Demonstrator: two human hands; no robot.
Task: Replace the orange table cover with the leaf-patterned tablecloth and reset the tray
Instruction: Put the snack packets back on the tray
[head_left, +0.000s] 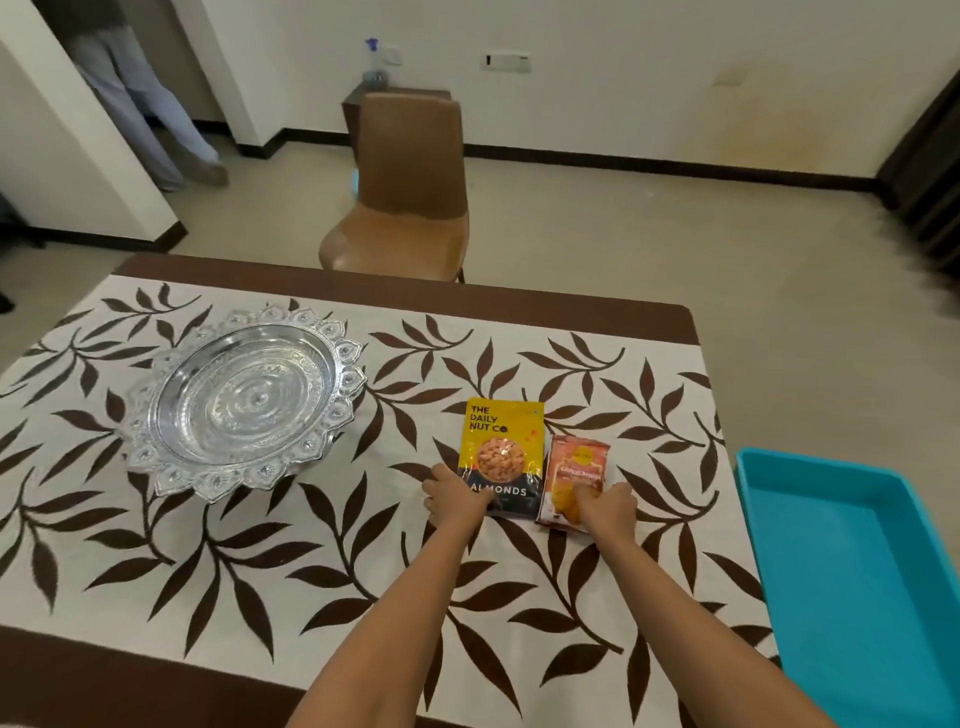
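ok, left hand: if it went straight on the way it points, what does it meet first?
The almonds packet: the left hand grips its near-left corner. Beyond it, the line looks free over bare leaf-patterned tablecloth to the far edge; the silver tray sits well left of it.

The tablecloth (332, 571) is matt woven cloth. The tray (244, 400) is shiny embossed silver metal. The two packets (503, 452) are glossy plastic film, and the bin (857, 571) smooth plastic.

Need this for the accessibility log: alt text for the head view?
Left hand grips a yellow almond packet and right hand grips an orange snack packet, side by side on a cream tablecloth printed with brown leaves. An ornate silver tray sits to their left, a turquoise plastic bin at far right.
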